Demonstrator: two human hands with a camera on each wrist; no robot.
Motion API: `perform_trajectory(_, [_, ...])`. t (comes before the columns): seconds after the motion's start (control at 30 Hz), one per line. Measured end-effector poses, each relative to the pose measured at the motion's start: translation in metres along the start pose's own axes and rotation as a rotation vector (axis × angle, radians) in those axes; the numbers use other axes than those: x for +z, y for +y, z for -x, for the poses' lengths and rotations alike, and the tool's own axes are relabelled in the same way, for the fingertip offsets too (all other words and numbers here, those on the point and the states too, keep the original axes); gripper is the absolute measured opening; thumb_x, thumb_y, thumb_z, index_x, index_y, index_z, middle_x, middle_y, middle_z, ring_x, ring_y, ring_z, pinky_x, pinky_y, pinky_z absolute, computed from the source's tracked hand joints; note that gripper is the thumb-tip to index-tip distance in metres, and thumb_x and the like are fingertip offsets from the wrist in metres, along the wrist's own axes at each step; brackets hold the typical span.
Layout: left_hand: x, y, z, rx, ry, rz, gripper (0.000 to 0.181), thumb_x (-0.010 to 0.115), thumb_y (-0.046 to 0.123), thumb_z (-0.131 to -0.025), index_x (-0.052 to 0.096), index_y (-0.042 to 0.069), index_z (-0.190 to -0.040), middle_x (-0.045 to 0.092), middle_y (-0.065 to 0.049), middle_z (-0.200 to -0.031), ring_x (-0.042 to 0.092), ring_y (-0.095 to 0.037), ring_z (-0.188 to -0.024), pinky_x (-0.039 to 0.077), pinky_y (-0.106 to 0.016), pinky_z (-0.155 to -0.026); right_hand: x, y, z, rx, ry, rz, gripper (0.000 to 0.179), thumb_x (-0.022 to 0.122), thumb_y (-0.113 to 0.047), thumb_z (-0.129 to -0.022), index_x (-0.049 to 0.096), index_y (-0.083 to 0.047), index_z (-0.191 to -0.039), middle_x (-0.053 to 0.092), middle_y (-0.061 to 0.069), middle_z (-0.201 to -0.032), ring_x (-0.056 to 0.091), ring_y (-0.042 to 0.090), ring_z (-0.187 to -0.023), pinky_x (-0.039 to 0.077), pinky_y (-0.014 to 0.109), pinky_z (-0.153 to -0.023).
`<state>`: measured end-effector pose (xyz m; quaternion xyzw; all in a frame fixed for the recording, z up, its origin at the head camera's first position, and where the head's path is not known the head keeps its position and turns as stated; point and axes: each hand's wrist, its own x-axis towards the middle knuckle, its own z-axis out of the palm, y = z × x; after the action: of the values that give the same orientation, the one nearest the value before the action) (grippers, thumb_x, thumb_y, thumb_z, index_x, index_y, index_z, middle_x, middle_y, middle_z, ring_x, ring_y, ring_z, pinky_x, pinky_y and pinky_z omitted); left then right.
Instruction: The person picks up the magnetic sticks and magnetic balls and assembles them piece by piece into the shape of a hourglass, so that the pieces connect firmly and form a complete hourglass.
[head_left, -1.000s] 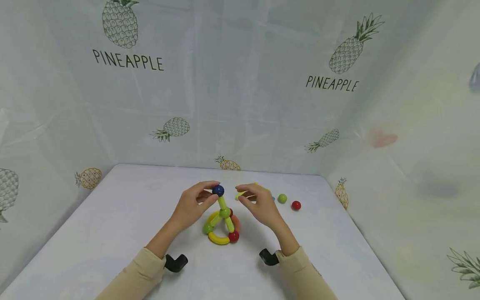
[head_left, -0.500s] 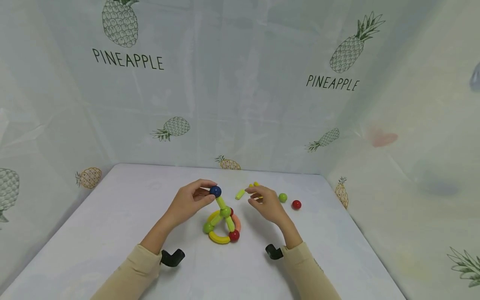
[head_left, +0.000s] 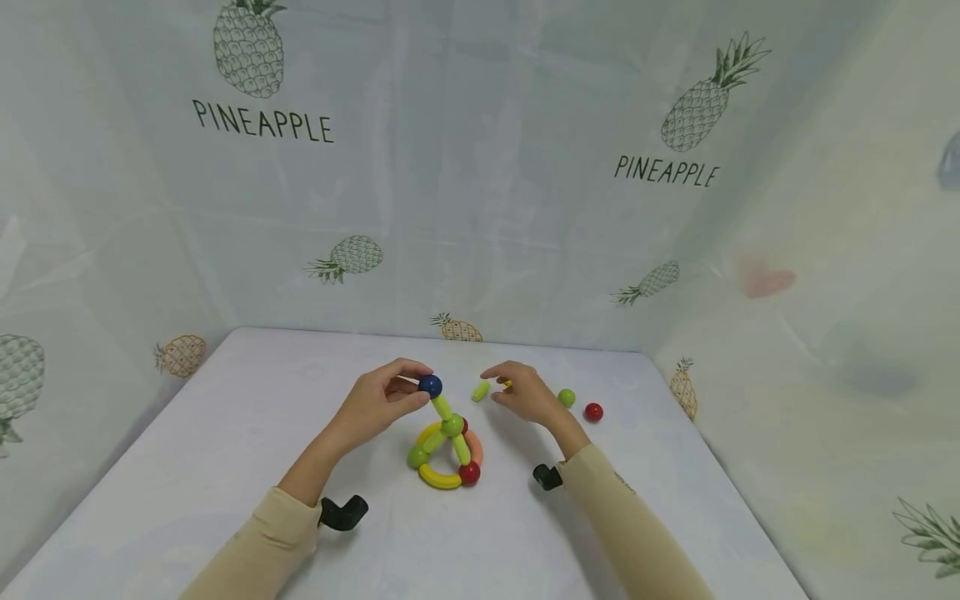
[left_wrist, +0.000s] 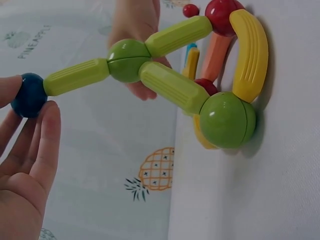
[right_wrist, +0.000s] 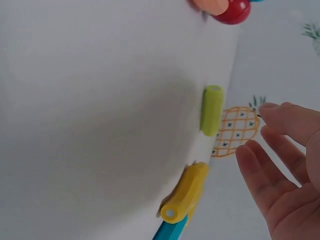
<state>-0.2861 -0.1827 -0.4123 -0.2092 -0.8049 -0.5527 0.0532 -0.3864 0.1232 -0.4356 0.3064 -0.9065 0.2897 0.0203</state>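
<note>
My left hand [head_left: 375, 408] pinches a dark blue ball [left_wrist: 29, 95] between thumb and fingers. That ball joins a lime-green rod [left_wrist: 76, 76], leaning to the left, which rises from a green ball [left_wrist: 127, 60]. Two more lime rods slope down from there to a ring on the table, made of curved yellow [left_wrist: 251, 55] and orange-pink pieces with red and green balls. My right hand [head_left: 531, 396] hovers with fingers parted and nothing between them. Near its fingertips a loose lime-green rod [right_wrist: 212, 110] lies on the table.
Yellow rods [right_wrist: 185, 192] and a blue piece [right_wrist: 170, 230] lie beside the loose rod, partly hidden by my right hand in the head view. Farther right sit a green ball [head_left: 566, 397] and a red ball [head_left: 593, 412]. A pineapple-print sheet [head_left: 480, 167] hangs behind the table.
My right hand has drawn away to the right from the built structure, then reached forward toward the loose rods. The blue ball and its rod have tilted slightly left with my left hand.
</note>
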Motion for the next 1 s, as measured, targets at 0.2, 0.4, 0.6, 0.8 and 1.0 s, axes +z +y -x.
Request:
perform_trajectory(0.2, [-0.001, 0.0, 0.0, -0.016, -0.003, 0.001, 0.036, 0.079, 0.028, -0.099, 0.067, 0.023, -0.132, 0.068, -0.005, -0.131, 0.072, -0.02, -0.109, 0.06, -0.028, -0.091, 0.005, 0.0, -0.016, 0.015, -0.097, 0.035, 0.037, 0.071, 0.004, -0.097, 0.07, -0.005, -0.134, 0.068, 0.013, -0.134, 0.063, 0.039, -0.126, 0.056, 0.05, -0.104])
perform_trajectory(0.4, [-0.001, 0.003, 0.001, -0.035, -0.002, -0.003, 0.035, 0.079, 0.027, -0.099, 0.067, 0.023, -0.132, 0.067, -0.005, -0.13, 0.072, -0.019, -0.108, 0.06, -0.029, -0.091, 0.013, 0.002, -0.023, 0.024, -0.134, 0.066, 0.037, 0.07, 0.009, -0.096, 0.073, -0.006, -0.13, 0.069, 0.01, -0.134, 0.063, 0.033, -0.128, 0.055, 0.048, -0.106])
perform_trajectory(0.6, [-0.001, 0.003, 0.001, -0.04, -0.004, -0.017, 0.035, 0.078, 0.027, -0.099, 0.066, 0.023, -0.132, 0.067, -0.005, -0.131, 0.072, -0.018, -0.107, 0.06, -0.031, -0.092, 0.018, 0.004, -0.025, 0.025, -0.156, 0.138, 0.033, 0.07, 0.009, -0.096, 0.076, -0.007, -0.124, 0.073, 0.008, -0.126, 0.065, 0.029, -0.123, 0.052, 0.047, -0.109])
perform_trajectory(0.8, [-0.003, 0.002, 0.002, -0.034, -0.003, -0.021, 0.035, 0.078, 0.028, -0.099, 0.066, 0.022, -0.132, 0.068, -0.005, -0.13, 0.072, -0.018, -0.107, 0.06, -0.031, -0.092, 0.02, 0.01, -0.027, 0.025, -0.144, 0.153, 0.032, 0.072, 0.011, -0.093, 0.078, -0.007, -0.119, 0.073, 0.007, -0.117, 0.066, 0.028, -0.117, 0.053, 0.047, -0.106])
perform_trajectory(1.0, [-0.003, 0.003, 0.001, -0.038, -0.006, -0.016, 0.035, 0.078, 0.027, -0.099, 0.066, 0.023, -0.131, 0.068, -0.004, -0.13, 0.072, -0.018, -0.107, 0.06, -0.03, -0.091, 0.023, 0.013, -0.03, 0.022, -0.134, 0.171, 0.032, 0.073, 0.011, -0.092, 0.08, -0.009, -0.116, 0.073, 0.005, -0.111, 0.066, 0.025, -0.112, 0.053, 0.044, -0.106])
